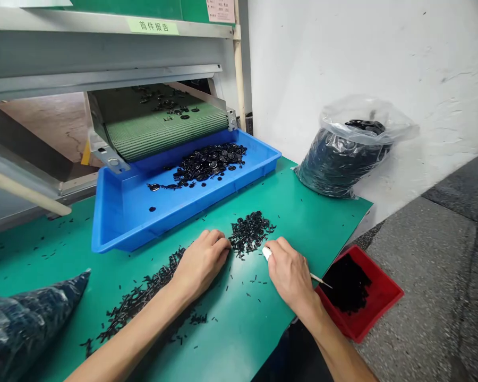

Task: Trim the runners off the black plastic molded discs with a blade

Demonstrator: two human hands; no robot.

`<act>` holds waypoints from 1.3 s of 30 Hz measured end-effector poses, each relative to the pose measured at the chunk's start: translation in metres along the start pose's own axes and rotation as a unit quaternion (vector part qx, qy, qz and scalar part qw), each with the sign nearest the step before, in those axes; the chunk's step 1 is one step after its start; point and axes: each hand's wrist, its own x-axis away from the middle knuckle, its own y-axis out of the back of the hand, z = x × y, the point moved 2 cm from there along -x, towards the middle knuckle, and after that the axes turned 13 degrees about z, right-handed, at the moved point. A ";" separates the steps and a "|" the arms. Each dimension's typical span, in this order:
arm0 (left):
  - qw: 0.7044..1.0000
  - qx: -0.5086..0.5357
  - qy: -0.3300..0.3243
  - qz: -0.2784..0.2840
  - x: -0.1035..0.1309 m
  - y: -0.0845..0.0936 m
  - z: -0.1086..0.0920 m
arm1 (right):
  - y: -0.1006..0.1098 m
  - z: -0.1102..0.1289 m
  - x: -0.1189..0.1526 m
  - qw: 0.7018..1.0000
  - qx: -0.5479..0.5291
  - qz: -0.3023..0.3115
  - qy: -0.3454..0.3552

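A small heap of glossy black parts (250, 232) lies on the green tabletop between my hands. At its left edge is my left hand (203, 260), fingers curled down and pressed together; what they hold, if anything, is hidden. On the near right side of the heap, my right hand (290, 271) is closed around a thin, light-coloured stick (319, 279), whose narrow end points away to the right. Something white (266, 253) shows at its fingertips, perhaps a finger cover. A long pile of short black pieces (143, 297) spreads beside and behind my left forearm.
A blue tray (175, 223) with round black parts stands under the end of a green conveyor belt (163, 127). Filled plastic bags stand at the right (338, 159) and lie at the left (27, 323). Below the table edge, a red bin (376, 313) holds black pieces.
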 end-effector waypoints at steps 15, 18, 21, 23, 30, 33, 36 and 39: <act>0.977 0.192 0.029 -0.087 0.016 0.020 -0.013 | 0.009 -0.003 0.003 1.000 0.000 0.023 0.012; 0.926 0.362 0.054 -0.093 0.034 0.014 -0.029 | 0.026 -0.009 -0.015 0.999 0.035 0.017 0.024; 0.890 0.452 -0.018 -0.052 0.044 -0.006 -0.055 | 0.045 -0.008 -0.059 0.996 0.066 0.016 0.061; 0.877 0.475 -0.077 -0.012 0.044 -0.022 -0.072 | 0.051 0.001 -0.094 0.990 0.085 0.039 0.107; 0.844 0.498 -0.180 0.081 0.034 -0.039 -0.101 | 0.032 0.040 -0.151 0.947 0.153 0.137 0.246; 0.825 0.523 -0.193 0.093 0.034 -0.038 -0.102 | 0.025 0.041 -0.132 0.934 0.170 0.160 0.272; 0.814 0.549 -0.170 0.087 0.034 -0.042 -0.099 | 0.025 0.035 -0.101 0.928 0.177 0.166 0.283; 0.806 0.569 -0.143 0.082 0.034 -0.045 -0.098 | 0.031 0.029 -0.075 0.926 0.176 0.171 0.286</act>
